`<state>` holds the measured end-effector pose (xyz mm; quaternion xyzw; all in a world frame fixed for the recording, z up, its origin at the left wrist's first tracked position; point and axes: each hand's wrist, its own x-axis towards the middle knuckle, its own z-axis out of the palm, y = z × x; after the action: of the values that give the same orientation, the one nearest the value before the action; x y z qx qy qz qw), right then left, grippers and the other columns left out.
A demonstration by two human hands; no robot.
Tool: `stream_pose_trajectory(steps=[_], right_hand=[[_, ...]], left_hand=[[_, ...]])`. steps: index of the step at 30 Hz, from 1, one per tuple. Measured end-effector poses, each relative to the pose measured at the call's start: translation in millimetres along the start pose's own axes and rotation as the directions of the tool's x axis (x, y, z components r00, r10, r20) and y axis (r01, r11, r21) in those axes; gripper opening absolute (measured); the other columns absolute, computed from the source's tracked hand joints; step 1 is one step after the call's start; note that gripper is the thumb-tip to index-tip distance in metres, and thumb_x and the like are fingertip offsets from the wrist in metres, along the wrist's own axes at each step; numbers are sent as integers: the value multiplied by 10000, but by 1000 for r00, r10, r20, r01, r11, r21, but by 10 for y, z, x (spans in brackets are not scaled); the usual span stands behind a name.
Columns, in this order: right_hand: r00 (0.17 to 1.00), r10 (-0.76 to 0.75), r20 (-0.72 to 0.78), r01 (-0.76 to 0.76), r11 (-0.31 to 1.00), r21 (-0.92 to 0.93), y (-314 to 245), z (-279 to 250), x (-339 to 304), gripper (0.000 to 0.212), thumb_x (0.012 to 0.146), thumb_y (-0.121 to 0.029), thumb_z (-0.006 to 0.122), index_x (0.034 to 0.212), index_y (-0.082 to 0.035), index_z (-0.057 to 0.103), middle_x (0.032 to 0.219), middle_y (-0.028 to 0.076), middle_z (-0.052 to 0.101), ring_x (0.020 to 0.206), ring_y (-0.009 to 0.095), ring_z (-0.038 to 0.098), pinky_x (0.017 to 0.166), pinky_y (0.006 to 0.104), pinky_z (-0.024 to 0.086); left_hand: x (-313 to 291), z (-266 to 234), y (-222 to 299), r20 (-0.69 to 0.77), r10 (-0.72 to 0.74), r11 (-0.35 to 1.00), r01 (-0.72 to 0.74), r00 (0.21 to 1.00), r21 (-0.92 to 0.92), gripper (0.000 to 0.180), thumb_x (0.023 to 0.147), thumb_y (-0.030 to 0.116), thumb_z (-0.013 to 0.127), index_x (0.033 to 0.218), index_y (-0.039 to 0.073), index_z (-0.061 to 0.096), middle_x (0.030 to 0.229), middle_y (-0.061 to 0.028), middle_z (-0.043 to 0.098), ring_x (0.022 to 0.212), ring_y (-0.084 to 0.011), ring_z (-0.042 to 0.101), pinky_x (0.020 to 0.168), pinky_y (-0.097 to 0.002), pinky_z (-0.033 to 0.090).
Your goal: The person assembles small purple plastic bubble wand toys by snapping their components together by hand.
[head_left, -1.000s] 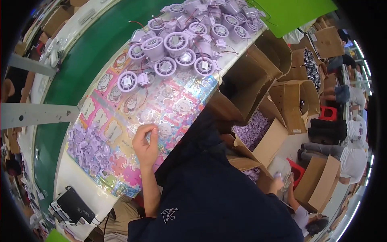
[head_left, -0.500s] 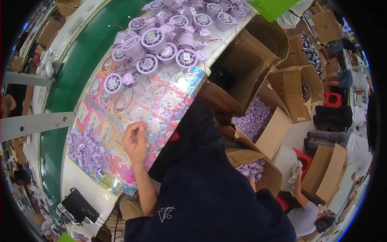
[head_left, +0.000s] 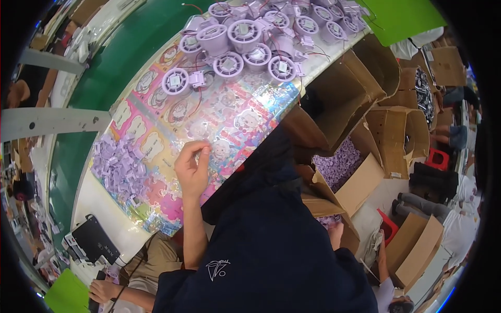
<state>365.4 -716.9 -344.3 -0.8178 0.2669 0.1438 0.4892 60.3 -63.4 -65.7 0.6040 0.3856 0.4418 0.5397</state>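
Note:
My left hand (head_left: 192,168) hovers over or rests on the table mat (head_left: 211,107), its fingers curled in toward the thumb and nothing visible in them. To its left lies a heap of small lilac plastic parts (head_left: 119,166). Beyond it, at the far end of the mat, stand several round lilac fan housings (head_left: 228,63) with thin wires. At my right side, my right hand (head_left: 337,236) is at an open carton (head_left: 349,237) with lilac pieces (head_left: 330,221) inside; its fingers are hidden.
A larger carton of small lilac parts (head_left: 338,164) and other open cartons (head_left: 399,138) stand to the right of the table. A black device (head_left: 94,241) sits at the near left. Another person's hand (head_left: 103,290) grips something black there. A metal bar (head_left: 57,124) crosses at left.
The whole view has shifted, so the fan housings sit farther right and higher. More of my right hand shows at the carton. Another person's hand has come into view at lower left.

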Motion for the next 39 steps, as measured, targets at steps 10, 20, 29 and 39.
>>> stream_pose_trajectory(steps=[10, 20, 29, 39], right_hand=[[572, -752, 327, 789, 613, 30, -3476, 2717, -2198, 70, 996, -46, 630, 1046, -7, 659, 957, 35, 651, 889, 132, 598, 811, 268, 495], [-860, -257, 440, 460, -18, 888, -3976, 4389, -5592, 305, 815, -127, 759, 1096, -71, 655, 1004, 127, 644, 915, 321, 667, 760, 436, 549], [-890, 39, 454, 432, -244, 868, -3635, 5056, -6036, 342, 807, -147, 756, 1123, -87, 640, 1163, 117, 588, 1073, 343, 645, 829, 451, 566], [-709, -285, 645, 587, 269, 764, -3923, 5067, -5295, 265, 804, -103, 824, 1025, -43, 692, 968, 83, 598, 720, 195, 583, 648, 322, 507]], left_hand=[[29, -27, 3, -78, 86, 970, -66, 993, 233, 77, 899, -16, 698, 976, -6, 700, 918, -123, 690, 829, -226, 681, 764, -317, 532], [-226, 34, -71, -294, 103, 982, -51, 950, 181, 293, 852, 117, 718, 1106, -23, 670, 1035, -180, 720, 1025, -346, 681, 908, -431, 522], [-102, 42, 55, -150, 136, 937, -77, 979, 342, 251, 837, 50, 705, 1078, -19, 697, 1037, -201, 728, 1003, -387, 702, 874, -437, 550], [-20, 40, 60, -137, 292, 896, -221, 947, 385, 122, 842, 17, 708, 963, 12, 694, 940, -142, 698, 907, -348, 671, 791, -425, 537]])
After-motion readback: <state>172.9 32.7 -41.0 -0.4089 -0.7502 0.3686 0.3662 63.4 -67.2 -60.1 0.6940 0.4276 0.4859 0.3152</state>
